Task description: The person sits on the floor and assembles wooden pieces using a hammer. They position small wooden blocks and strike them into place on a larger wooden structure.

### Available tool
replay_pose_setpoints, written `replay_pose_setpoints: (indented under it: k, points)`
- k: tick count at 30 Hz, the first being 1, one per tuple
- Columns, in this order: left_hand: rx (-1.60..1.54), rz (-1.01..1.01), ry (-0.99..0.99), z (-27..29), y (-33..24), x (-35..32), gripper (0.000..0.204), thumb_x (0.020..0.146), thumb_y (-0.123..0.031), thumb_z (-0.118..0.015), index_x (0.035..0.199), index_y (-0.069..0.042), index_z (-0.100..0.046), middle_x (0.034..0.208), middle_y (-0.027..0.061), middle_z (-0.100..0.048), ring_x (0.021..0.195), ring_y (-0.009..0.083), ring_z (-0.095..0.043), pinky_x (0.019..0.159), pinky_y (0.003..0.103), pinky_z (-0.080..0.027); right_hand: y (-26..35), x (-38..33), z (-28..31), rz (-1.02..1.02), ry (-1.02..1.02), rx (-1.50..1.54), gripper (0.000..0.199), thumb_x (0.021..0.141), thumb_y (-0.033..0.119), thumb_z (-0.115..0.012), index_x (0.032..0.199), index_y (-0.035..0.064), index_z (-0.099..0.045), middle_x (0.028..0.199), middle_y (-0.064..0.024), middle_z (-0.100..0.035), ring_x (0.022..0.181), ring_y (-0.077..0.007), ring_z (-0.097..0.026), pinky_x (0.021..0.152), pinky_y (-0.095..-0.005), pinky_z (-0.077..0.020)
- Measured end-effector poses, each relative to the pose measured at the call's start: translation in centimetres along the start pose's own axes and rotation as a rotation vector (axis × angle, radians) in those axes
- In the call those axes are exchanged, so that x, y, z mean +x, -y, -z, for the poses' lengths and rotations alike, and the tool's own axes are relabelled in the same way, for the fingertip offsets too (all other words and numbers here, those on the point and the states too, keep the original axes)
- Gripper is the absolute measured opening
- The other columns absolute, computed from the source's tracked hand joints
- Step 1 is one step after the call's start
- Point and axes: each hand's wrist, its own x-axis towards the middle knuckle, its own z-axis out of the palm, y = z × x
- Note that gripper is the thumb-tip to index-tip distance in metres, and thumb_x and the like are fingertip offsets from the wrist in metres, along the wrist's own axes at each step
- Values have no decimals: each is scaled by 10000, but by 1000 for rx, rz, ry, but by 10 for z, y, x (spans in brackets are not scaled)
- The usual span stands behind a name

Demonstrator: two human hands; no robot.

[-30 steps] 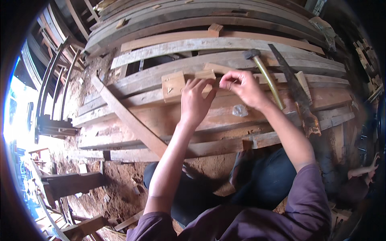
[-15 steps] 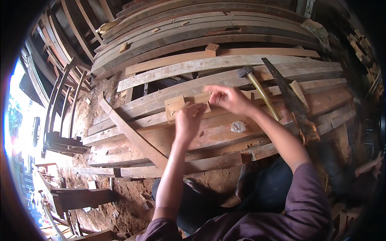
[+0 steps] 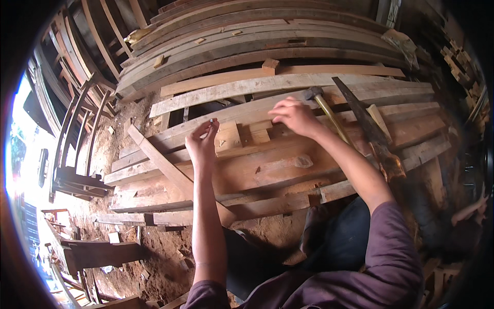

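Pinched at the fingertips of my left hand is a small dark thing, too tiny for me to name. My right hand is blurred, its fingertips smeared. My left forearm hides part of a slanting wooden strip. A pale lump on the boards is too hazy to tell. The lower edge cuts off my purple shirt, and at right another person's arm fades into murk
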Motion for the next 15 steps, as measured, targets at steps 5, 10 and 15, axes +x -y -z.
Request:
replay_pose_setpoints:
  k: [5, 10, 15]
  points:
    - [-13, -79, -15, -10, 8, 3, 330, 991, -284, -845, 1180, -13, -851, 992, 128, -846, 917, 146, -765, 889, 303, -579, 23, 6, -23, -31, 109, -55, 207, 958, 327, -801, 1135, 247, -872, 1150, 76, -772, 1178, -187, -678, 891, -392, -609]
    - [35, -103, 5, -12, 11, 3, 320, 982, -272, -842, 1173, -16, -852, 1005, 126, -853, 902, 148, -775, 843, 314, -592, 19, -1, -29, -113, 93, -37, 217, 953, 317, -815, 1151, 242, -863, 1185, 71, -760, 1191, -193, -671, 912, -399, -611]
    - [95, -97, 32, -17, 14, 4, 332, 966, -307, -848, 1172, -47, -861, 1003, 134, -853, 886, 162, -781, 815, 322, -591, 15, 7, -29, -123, 133, -20, 220, 948, 292, -824, 1156, 231, -859, 1172, 51, -758, 1197, -213, -672, 923, -403, -608]
